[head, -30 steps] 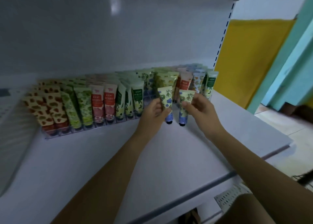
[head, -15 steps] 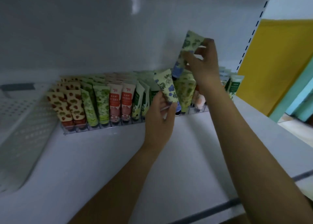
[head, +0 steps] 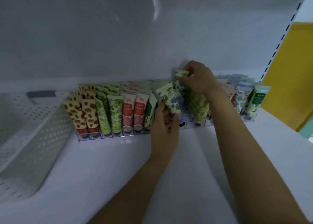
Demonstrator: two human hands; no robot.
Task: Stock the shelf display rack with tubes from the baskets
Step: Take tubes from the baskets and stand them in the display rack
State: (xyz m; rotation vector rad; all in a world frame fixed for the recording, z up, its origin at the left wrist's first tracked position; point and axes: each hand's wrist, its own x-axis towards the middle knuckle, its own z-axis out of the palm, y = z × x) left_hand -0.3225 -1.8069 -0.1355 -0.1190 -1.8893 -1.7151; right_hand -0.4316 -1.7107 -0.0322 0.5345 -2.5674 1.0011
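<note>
A clear display rack [head: 128,136] at the back of the white shelf holds rows of patterned tubes. My left hand [head: 165,122] grips a cream tube with blue flowers [head: 168,99], tilted left in front of the rack's middle. My right hand [head: 199,79] pinches a second blue-flower tube [head: 179,81] by its top, upright, low into a slot far back in the middle of the rack. Its lower end is hidden behind the other tube.
A white perforated basket [head: 39,139] stands on the shelf at the left, its contents out of sight. The shelf's slotted upright [head: 279,42] and a yellow panel [head: 291,81] are at the right. The rack's right end holds blue and green tubes [head: 254,100].
My right hand has come down from above the rack, lowering its tube into the back of the rack. My left hand keeps its tube near the rack front. The view has moved closer.
</note>
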